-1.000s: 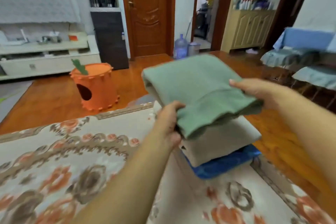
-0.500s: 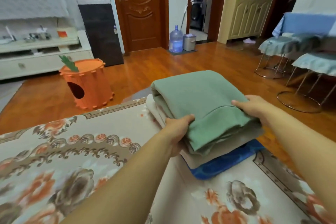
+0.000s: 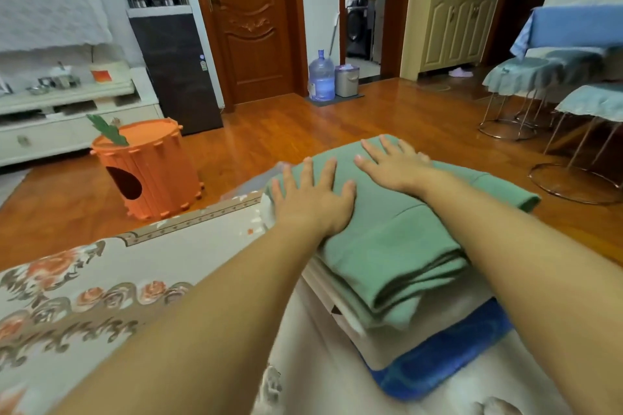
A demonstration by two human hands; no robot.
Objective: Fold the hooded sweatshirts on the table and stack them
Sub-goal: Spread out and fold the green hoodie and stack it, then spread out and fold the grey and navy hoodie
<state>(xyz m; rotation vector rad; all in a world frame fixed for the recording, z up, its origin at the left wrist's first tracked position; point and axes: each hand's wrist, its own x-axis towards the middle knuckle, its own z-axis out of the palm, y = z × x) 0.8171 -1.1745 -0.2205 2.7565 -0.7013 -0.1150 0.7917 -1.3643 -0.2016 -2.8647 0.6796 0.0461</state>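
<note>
A folded green sweatshirt (image 3: 397, 246) lies on top of a stack at the table's far right corner. Under it is a folded beige sweatshirt (image 3: 340, 307), and a folded blue one (image 3: 448, 357) is at the bottom. My left hand (image 3: 313, 199) presses flat on the green sweatshirt's far left part, fingers spread. My right hand (image 3: 394, 165) lies flat on its far end, fingers straight. Neither hand grips any cloth.
The table (image 3: 101, 280) carries a cream floral cloth and stretches to the left. Beyond its far edge stand an orange carrot-shaped bin (image 3: 151, 168) on the wood floor, a water jug (image 3: 321, 77) by the door, and covered stools (image 3: 539, 77) at the right.
Both hands have let go of the green sweatshirt's near edges after lowering it onto the stack. They now lie flat on its top, farther from me.
</note>
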